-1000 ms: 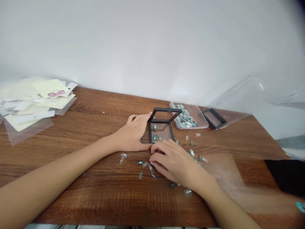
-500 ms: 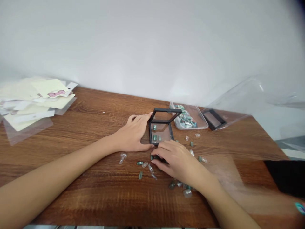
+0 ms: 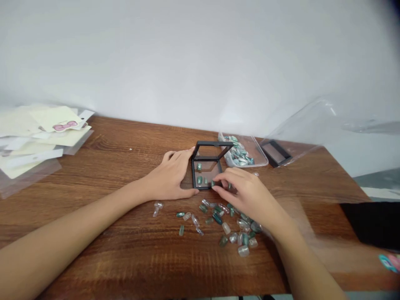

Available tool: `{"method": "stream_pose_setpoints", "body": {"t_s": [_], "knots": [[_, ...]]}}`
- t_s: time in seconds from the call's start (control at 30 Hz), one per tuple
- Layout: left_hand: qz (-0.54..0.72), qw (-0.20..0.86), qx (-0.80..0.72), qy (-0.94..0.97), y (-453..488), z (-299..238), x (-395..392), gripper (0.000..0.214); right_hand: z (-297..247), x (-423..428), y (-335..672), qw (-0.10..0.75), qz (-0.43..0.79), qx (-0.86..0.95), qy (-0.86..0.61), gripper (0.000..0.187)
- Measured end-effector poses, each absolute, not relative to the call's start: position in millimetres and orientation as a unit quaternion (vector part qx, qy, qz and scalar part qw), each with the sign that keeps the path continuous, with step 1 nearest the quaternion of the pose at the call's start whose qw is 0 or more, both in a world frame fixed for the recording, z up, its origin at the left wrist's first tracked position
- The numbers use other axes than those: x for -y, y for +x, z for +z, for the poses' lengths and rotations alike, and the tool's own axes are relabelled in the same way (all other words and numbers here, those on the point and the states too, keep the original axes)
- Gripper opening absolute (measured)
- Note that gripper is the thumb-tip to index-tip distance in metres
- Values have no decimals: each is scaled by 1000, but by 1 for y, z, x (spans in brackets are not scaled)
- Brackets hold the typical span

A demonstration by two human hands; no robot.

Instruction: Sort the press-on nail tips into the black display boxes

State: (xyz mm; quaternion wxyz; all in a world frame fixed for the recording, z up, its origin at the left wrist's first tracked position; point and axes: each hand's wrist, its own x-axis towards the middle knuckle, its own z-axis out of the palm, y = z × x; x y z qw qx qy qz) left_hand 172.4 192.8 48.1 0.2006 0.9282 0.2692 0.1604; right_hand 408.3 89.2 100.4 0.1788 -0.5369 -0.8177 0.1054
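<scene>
My left hand grips the left side of a black-framed clear display box, whose lid stands open. A few teal press-on nails lie inside it. My right hand reaches over the box's front right corner, its fingertips pinching a small teal press-on nail just above the box's clear base. Several loose teal and clear press-on nails lie scattered on the wooden table, in front of the box and below my right hand.
A clear plastic tub of nails stands behind the box. To its right, a second black frame lies by a clear plastic sheet. Papers and plastic sleeves are stacked at the left. A black object lies at the right.
My right hand has moved up from the scattered nails to the box, uncovering a larger spread of nails. The view has shifted slightly, and my left hand remains on the box.
</scene>
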Motion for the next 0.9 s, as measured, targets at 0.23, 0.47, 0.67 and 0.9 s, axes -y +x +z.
{"method": "stream_pose_setpoints", "body": {"t_s": [0.23,0.47,0.67,0.9], "knots": [[149,192,-274,931,173,50,-192,116,88,-94,406,157,68,821,-545,5],[147,193,-268,932,173,50,-193,118,88,-94,405,150,68,819,-550,8],[148,195,-270,931,173,50,-193,119,89,-94,407,149,48,823,-546,9],[146,180,-266,936,172,50,-193,116,89,-81,384,216,8,848,-484,13]]}}
